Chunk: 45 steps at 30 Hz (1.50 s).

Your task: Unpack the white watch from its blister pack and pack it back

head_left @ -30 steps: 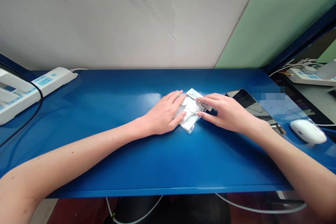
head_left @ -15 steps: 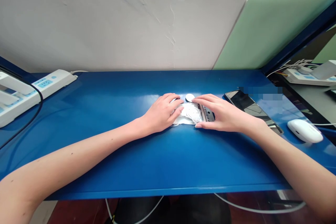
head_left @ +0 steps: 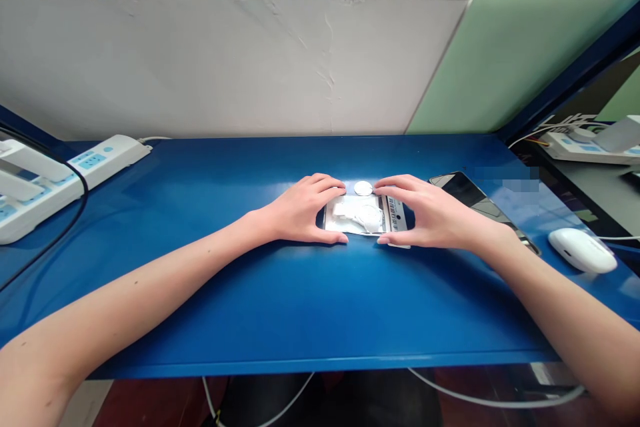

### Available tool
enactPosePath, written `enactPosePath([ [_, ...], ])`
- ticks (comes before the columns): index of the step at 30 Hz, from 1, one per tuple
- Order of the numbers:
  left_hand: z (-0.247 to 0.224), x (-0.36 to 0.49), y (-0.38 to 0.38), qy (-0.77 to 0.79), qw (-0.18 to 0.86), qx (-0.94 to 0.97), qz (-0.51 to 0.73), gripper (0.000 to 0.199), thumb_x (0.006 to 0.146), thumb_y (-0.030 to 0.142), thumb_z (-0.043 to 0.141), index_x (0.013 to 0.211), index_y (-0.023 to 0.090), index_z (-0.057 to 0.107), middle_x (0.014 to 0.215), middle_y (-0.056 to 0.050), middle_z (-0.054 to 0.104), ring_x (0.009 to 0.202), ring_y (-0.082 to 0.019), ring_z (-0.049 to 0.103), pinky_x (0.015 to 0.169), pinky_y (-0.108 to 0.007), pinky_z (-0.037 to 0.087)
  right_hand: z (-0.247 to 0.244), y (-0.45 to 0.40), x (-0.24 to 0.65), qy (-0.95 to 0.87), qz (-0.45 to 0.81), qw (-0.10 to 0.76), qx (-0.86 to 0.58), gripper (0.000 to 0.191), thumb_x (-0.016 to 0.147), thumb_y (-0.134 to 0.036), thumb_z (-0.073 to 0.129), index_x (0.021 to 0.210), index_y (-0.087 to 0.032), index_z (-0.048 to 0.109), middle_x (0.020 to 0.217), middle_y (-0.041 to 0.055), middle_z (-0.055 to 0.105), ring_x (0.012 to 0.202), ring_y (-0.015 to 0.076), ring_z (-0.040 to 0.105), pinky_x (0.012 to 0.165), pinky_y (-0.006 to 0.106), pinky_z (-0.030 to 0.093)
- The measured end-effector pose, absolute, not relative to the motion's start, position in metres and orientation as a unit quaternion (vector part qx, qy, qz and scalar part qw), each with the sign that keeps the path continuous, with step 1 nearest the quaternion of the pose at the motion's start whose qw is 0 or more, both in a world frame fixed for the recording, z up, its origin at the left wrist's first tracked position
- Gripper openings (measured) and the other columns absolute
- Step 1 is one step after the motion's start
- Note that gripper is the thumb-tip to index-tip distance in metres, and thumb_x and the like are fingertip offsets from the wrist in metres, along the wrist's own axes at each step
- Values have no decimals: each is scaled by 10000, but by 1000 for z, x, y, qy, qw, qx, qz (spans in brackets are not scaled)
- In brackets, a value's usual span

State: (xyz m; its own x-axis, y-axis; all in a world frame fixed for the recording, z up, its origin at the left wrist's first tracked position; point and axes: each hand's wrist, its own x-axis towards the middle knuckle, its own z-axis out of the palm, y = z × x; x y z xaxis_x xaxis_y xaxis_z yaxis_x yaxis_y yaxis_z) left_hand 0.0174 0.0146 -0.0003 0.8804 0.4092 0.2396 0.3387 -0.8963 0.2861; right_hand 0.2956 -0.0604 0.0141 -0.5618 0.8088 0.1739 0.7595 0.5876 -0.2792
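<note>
A clear plastic packet [head_left: 345, 223] lies flat on the blue table, with a coiled white cable [head_left: 369, 218] inside it and a printed header at its right end. My left hand [head_left: 310, 210] arches around the packet's left end, fingertips at the far edge and thumb along the near edge. On the other side, my right hand [head_left: 430, 213] spans the header end in the same way, thumb and fingers wide apart. Both hands look open; whether the fingertips press on the edges I cannot tell. Just beyond the packet sits a small white disc [head_left: 363, 188], close to my right fingertips.
Right of my hand lie a dark phone [head_left: 467, 195] and a white rounded case [head_left: 583, 250]. At the left edge of the blue table [head_left: 300, 307] stands a white power strip [head_left: 107, 157] with a black cable [head_left: 83, 203] hanging over it. A wall closes the back.
My left hand has opened wider: its thumb moved off the packet down to the near edge, leaving more of the packet in sight. My right hand has shifted slightly right.
</note>
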Motion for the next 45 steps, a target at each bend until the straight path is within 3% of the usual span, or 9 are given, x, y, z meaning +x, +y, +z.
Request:
enactPosePath([
  [26,-4,16,9,222,135,949,178,698,782,566,714,1321,141,590,1355,-179,570,1244,-331,545,1038,-471,484,14,-58,300,-865,136,142,-461,734,738,-664,725,1294,-194,631,1337,165,629,1234,385,586,997,550,525],
  [33,-3,16,9,208,133,952,182,709,798,579,690,1325,118,576,1256,-171,592,1135,-302,574,956,-423,518,16,-58,299,-869,131,116,-463,753,792,-675,665,1305,-126,624,1357,191,609,1239,379,573,1003,542,523],
  [41,-2,16,6,218,91,954,182,472,977,472,492,1271,124,616,1155,-147,679,1062,-274,613,934,-401,511,15,-58,299,-865,134,143,-461,590,883,-581,613,1313,-178,642,1415,166,581,1290,364,553,1016,514,520],
  [45,-6,15,7,218,48,950,219,462,1042,449,376,1228,119,642,1126,-137,721,972,-258,657,862,-374,522,21,-61,297,-865,134,222,-429,387,936,-454,595,1223,-209,687,1266,128,686,1173,303,645,970,443,549],
])
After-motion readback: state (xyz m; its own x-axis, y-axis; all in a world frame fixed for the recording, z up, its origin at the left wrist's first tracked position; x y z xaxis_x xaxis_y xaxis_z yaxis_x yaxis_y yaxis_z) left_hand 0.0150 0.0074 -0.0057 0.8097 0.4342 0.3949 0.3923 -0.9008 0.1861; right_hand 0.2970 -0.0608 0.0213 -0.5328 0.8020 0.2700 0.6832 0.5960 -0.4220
